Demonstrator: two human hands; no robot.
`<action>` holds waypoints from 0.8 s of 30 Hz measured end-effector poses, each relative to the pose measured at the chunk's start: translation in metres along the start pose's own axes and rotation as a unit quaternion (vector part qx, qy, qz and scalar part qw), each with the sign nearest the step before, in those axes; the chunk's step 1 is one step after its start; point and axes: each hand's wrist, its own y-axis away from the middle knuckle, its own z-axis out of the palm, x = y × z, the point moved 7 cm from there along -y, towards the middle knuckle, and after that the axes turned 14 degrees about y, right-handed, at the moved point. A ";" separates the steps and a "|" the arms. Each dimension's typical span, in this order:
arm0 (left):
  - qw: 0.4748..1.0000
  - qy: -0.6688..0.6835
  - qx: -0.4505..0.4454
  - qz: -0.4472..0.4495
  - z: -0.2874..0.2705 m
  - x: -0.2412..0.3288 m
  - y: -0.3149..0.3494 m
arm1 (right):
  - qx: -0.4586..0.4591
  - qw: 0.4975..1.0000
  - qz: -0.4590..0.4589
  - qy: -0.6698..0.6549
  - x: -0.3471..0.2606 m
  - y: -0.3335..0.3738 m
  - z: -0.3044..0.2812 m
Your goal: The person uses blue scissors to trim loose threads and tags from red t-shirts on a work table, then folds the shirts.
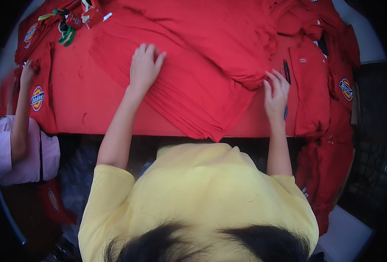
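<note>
A stack of red garments (180,74) lies spread on the table in front of me, its layered edges fanned along the near left side. My left hand (143,67) rests over the left part of the stack, palm down, thumb held away from the fingers. Beside the bunched right edge of the cloth is my right hand (277,95), fingers slightly curled and apart from the thumb. Its fingertips are close to the fabric; whether they touch it I cannot tell. Dark thread snips (286,72) lie just beyond the right hand.
Folded red garments (311,87) are piled at the right, some hanging over the edge. At the back left sit a green tape dispenser (66,36) and small tools. A co-worker in a pale shirt (23,148) works at the left beside a red garment (41,98).
</note>
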 end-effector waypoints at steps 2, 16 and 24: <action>0.999 -0.024 -0.021 -0.034 0.004 0.013 0.044 | -0.027 0.990 0.038 0.130 0.031 0.027 -0.012; 0.977 0.112 -0.010 -0.182 0.013 0.035 0.073 | -0.245 0.946 0.138 0.160 0.109 0.069 -0.006; 0.487 0.717 0.067 -0.494 0.072 0.077 0.123 | -0.256 0.823 0.241 -0.447 0.044 0.062 -0.017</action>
